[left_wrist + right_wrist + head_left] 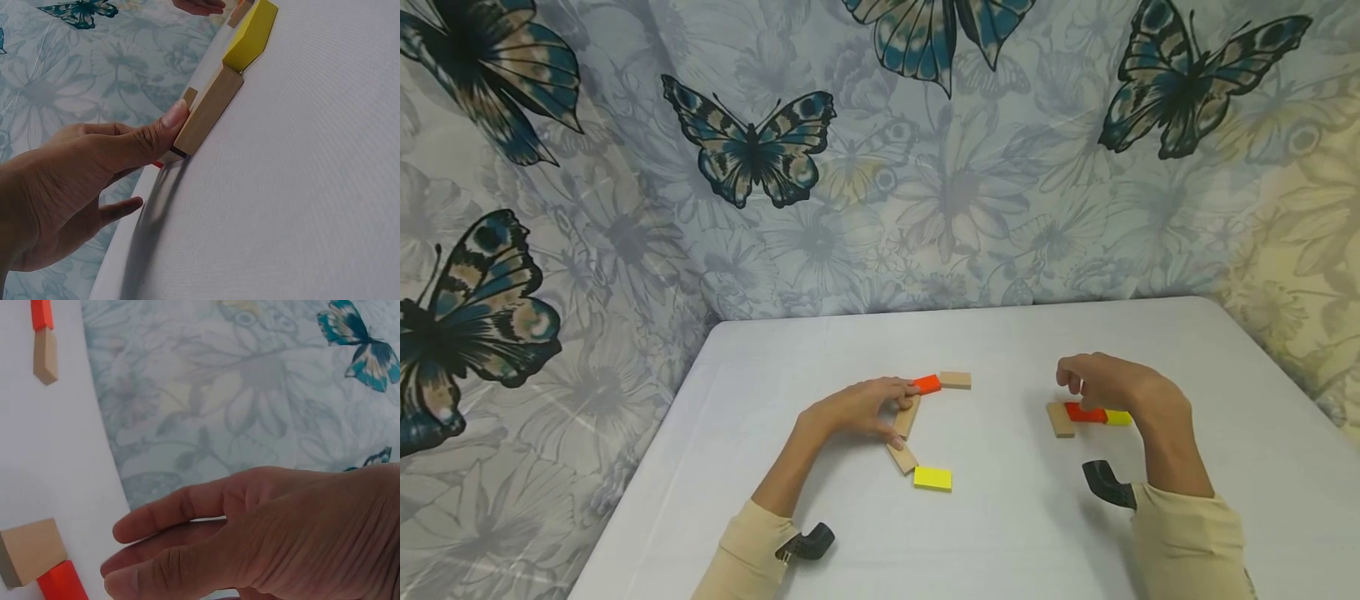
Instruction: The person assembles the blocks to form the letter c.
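Observation:
On the left, several flat blocks form an open curve on the table. My left hand (861, 407) reaches over it, fingertips at the red block (927, 384) and the middle wooden block (907, 418). Its thumb rests on the lower wooden block (902, 458), as the left wrist view shows; the other fingertips are partly hidden there. A yellow block (933, 479) meets the lower end. Another wooden block (956, 381) adjoins the red one. My right hand (1120, 383) hovers over the right group, fingers loosely bent, holding nothing.
Beneath the right hand lie a wooden block (1060, 420), a red block (1086, 412) and a yellow block (1117, 417), end to end. The white table (1000, 542) backs onto butterfly-patterned fabric (970, 208). Dark curved pieces (1108, 484) stick out at both sleeves.

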`<state>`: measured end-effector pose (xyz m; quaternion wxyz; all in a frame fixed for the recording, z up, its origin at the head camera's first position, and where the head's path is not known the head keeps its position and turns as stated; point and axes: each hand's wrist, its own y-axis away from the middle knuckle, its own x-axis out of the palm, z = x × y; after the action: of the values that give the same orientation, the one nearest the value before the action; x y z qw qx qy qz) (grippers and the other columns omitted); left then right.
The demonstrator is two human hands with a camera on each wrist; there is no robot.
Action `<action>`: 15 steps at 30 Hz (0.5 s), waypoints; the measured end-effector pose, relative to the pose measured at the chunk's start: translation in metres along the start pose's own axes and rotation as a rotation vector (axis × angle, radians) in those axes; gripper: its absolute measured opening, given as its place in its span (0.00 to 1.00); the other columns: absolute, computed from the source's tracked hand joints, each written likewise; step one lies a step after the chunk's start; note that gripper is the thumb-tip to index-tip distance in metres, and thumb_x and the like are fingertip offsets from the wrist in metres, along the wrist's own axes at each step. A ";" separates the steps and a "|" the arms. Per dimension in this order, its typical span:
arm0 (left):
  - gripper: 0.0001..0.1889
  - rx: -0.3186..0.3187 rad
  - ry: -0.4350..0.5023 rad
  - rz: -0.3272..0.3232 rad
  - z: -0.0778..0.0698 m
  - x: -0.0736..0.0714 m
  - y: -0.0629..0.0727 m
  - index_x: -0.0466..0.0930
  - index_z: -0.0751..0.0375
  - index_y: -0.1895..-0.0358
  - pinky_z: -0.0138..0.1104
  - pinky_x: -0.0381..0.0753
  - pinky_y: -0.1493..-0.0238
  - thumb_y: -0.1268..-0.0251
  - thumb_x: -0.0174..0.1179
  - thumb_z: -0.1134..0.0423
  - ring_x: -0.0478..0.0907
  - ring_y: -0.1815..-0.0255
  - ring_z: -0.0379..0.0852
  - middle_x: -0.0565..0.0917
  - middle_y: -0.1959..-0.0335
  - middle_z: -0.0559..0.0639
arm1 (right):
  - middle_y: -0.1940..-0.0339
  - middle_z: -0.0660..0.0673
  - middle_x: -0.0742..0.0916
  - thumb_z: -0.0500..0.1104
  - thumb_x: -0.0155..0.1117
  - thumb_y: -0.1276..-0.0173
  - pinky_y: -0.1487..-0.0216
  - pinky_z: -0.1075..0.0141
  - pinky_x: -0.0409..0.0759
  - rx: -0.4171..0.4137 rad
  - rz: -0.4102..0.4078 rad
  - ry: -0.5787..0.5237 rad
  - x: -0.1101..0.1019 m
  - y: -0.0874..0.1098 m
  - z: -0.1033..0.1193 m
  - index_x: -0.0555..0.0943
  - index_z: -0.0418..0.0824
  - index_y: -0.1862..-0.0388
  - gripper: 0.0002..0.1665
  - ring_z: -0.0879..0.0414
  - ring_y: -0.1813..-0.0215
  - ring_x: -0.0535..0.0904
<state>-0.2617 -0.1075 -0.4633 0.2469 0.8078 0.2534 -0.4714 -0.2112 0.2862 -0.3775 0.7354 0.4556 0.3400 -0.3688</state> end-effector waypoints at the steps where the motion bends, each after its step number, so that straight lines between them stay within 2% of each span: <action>1: 0.39 0.003 -0.003 -0.001 0.000 0.000 0.000 0.75 0.52 0.29 0.46 0.64 0.15 0.43 0.76 0.44 0.62 0.15 0.49 0.70 0.19 0.46 | 0.52 0.37 0.86 0.26 0.66 0.38 0.53 0.51 0.87 0.012 0.006 0.002 0.000 -0.001 -0.001 0.79 0.34 0.47 0.20 0.48 0.54 0.81; 7: 0.37 0.011 0.004 0.003 -0.001 0.000 0.000 0.77 0.54 0.31 0.46 0.61 0.14 0.42 0.76 0.45 0.60 0.14 0.50 0.70 0.19 0.47 | 0.58 0.42 0.82 0.25 0.69 0.41 0.58 0.58 0.83 0.038 0.022 0.010 0.007 -0.007 -0.010 0.79 0.37 0.51 0.20 0.49 0.55 0.77; 12: 0.39 0.011 0.020 -0.017 0.001 0.002 0.000 0.75 0.52 0.28 0.45 0.64 0.15 0.44 0.77 0.46 0.63 0.16 0.48 0.72 0.21 0.45 | 0.62 0.44 0.82 0.24 0.70 0.43 0.59 0.61 0.80 0.043 0.029 -0.009 0.015 -0.016 -0.017 0.80 0.39 0.54 0.20 0.50 0.57 0.76; 15: 0.36 0.014 0.025 -0.021 0.002 0.003 0.001 0.78 0.54 0.33 0.44 0.65 0.15 0.44 0.78 0.47 0.64 0.16 0.47 0.73 0.21 0.45 | 0.63 0.44 0.82 0.25 0.71 0.44 0.60 0.61 0.80 0.043 0.036 -0.012 0.017 -0.020 -0.019 0.80 0.39 0.55 0.19 0.50 0.59 0.76</action>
<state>-0.2612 -0.1088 -0.4669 0.2331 0.8126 0.2617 -0.4656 -0.2224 0.2933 -0.4070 0.7341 0.4750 0.3195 -0.3653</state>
